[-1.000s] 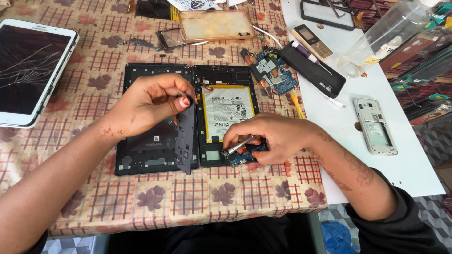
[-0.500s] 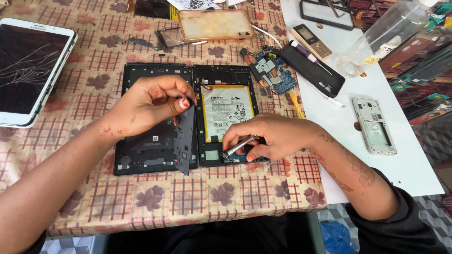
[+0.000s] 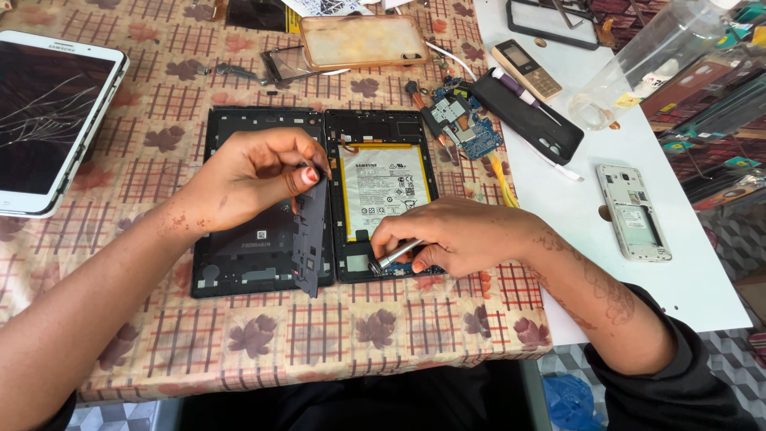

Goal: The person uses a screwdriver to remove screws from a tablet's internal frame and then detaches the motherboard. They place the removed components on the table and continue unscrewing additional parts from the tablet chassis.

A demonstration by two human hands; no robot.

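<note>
Covering the desk (image 3: 239, 351) is a checked cloth with a leaf pattern, and on it lies an opened black tablet (image 3: 319, 199), split into a rear frame at left and a chassis at right that carries a pale battery (image 3: 383, 187). A second tablet with a cracked screen (image 3: 52, 120) rests well apart at the far left, and a loose blue circuit board (image 3: 467, 128) lies beyond the chassis. The left hand (image 3: 247, 179) is closed on the top edge of a dark inner panel (image 3: 309, 231), holding it tilted up between the two halves. The right hand (image 3: 459, 239) is clamped on a slim metal tool (image 3: 396, 254), whose tip meets the lower edge of the chassis just below the battery. The step in hand appears to be disassembly work at that lower board; what the tip touches is too small to tell. The next move likely calls for keeping the panel raised clear while the tip stays seated.
</note>
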